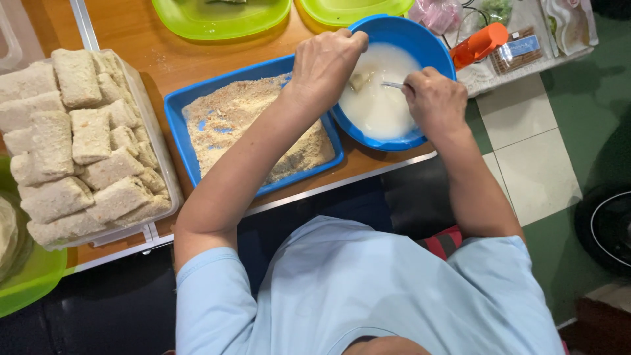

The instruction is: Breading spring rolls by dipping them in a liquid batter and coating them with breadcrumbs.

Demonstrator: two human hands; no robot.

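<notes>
— Two containers take up most of the counter (151, 46): a clear tub (154, 131) packed with breaded rolls (79, 138), then a blue tray (181, 125) of crumbs (263, 125).
— And the hands?
— Both over the blue bowl (427, 46) of white batter (381, 105), just right of the tray. Left hand (323, 66) grips the bowl's rim, fingers curled over it.
— The right?
— Right hand (435, 100) is clenched around a small metal spoon (393, 85), its tip in the batter beside a piece (360, 80) lying there.
</notes>
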